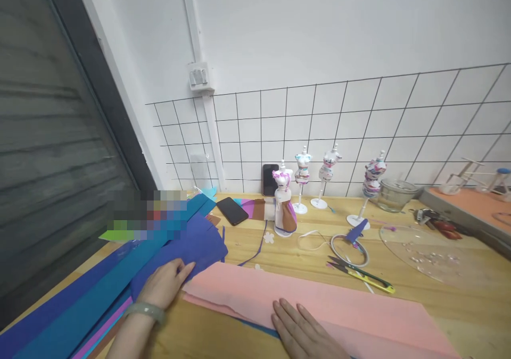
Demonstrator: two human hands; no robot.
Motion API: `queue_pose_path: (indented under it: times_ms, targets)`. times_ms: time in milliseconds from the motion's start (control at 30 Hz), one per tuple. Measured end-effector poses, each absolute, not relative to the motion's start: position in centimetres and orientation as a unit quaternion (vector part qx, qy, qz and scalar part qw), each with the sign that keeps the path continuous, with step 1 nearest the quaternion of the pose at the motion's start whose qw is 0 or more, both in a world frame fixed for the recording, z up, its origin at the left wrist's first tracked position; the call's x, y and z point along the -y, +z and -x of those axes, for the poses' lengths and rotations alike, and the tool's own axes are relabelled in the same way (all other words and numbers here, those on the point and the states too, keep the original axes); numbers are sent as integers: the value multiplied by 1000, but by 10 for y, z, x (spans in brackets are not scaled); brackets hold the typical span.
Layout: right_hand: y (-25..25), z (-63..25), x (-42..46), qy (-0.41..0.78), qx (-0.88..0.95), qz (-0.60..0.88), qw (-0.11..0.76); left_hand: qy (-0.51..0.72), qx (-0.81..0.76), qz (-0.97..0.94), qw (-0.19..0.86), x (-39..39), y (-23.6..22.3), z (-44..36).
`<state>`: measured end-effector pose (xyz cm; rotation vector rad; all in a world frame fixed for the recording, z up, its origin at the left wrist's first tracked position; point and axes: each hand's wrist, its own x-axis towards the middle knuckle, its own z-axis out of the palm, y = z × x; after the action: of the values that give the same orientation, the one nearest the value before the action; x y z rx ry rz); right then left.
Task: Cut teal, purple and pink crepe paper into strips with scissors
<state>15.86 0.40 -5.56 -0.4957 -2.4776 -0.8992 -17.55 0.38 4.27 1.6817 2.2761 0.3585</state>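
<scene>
A long folded pink sheet, crepe paper or cloth by its look, lies across the front of the table. My right hand rests flat on it, fingers stretched out. A strip of dark blue shows under its near edge. Beside the pink sheet's left end is my left hand, a pale green bangle on its wrist. Its thumb stands apart from the fingers, which lie against a dark blue sheet; the fingertips are partly hidden. Long blue and teal strips are piled to the left.
Small dress forms stand along the wall, one wearing a brown and white skirt. Snips lie near a white ring. Phones, a glass bowl, a clear plate with beads and an orange-topped tray are farther back.
</scene>
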Motion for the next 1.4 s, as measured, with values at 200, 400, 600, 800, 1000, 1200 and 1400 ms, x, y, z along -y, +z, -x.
queue_pose_path:
  times_ms: [200,400,600,800,1000,1200,1400]
  targets:
    - [-47,-158,-3,-334,897,171,235,220,-739,-571,281,-8,21,178]
    - [-46,-158,-4,-332,898,170,234,220,-740,-565,291,-11,15,181]
    - [-48,-158,-3,-332,897,172,236,209,-730,-590,274,-8,17,180]
    - [-47,-159,-4,-334,900,168,224,188,-722,-613,260,-3,21,176]
    - [-51,-160,-4,-314,902,180,236,141,-725,-631,239,-2,23,177]
    - [-43,-158,-1,-336,898,176,224,52,-782,-619,48,2,45,150]
    - [-40,-157,-1,-335,891,177,251,58,-562,-825,-5,15,26,64]
